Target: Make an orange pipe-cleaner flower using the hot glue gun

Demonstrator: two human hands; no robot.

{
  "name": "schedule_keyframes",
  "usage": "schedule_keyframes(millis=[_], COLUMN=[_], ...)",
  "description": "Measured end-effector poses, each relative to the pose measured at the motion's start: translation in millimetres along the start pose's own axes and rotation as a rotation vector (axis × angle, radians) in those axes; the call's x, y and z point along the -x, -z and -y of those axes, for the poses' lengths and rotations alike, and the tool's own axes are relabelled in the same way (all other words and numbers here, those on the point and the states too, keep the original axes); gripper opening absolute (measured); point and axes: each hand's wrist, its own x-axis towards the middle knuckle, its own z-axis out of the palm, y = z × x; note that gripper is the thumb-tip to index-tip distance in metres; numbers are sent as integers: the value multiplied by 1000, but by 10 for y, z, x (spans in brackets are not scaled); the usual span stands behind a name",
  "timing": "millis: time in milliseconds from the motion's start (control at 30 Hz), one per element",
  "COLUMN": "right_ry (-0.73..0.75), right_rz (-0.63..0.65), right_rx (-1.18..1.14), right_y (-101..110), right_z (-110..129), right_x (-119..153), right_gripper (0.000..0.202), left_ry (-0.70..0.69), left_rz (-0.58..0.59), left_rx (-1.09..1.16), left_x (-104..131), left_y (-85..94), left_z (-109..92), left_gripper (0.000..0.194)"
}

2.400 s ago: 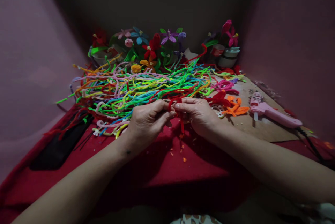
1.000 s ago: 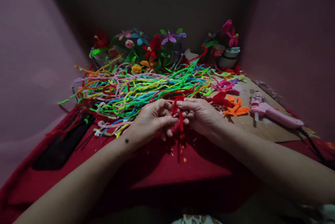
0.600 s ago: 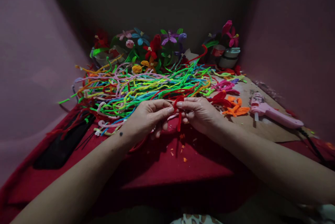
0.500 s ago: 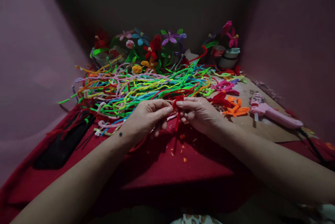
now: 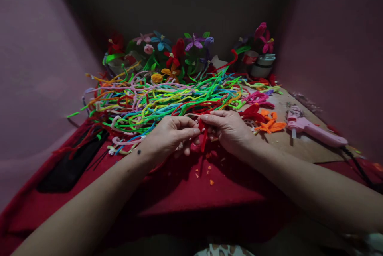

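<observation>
Red is the surface [image 5: 224, 192]; above its middle, behind the front edge, the left hand [image 5: 170, 138] pinches the fuzzy red strip [image 5: 204, 140], its fingers pointing inward. Half a second ago the strip's loop looked rounder; now it is narrower, partly hidden by fingertips, so the shaping seems ongoing, and the right hand [image 5: 231, 131], fingers pointing left, pinches it too.

Pinkish walls [image 5: 32, 68] flank a red-covered table [image 5: 215, 198] in dim light.
</observation>
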Motion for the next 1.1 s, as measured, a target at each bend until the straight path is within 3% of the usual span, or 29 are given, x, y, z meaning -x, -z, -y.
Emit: schedule_keyframes(millis=[267,467,600,700,833,1100], right_ry=[-42,-18,-87,-74,120,342], right_rz=[203,215,279,239,98,-89], right_rx=[48,223,140,54,36,380], right_y=[13,5,12,8,-32,-86], right_z=[-19,17,25,18,36,82], right_x=[31,73,69,59,76,157], right_gripper=[15,21,20,17,16,12], left_ry=[-76,-95,-96,-91,-98,-123], left_rz=[-168,-207,-241,-239,-223,-174], left_rx=[134,127,97,88,59,36], left_x=[-8,-14,-18,-14,-12,-24], left_y=[4,55,74,52,8,-53], left_z=[-53,-43,-42,-46,-12,45], left_gripper=[14,14,15,13,11,10])
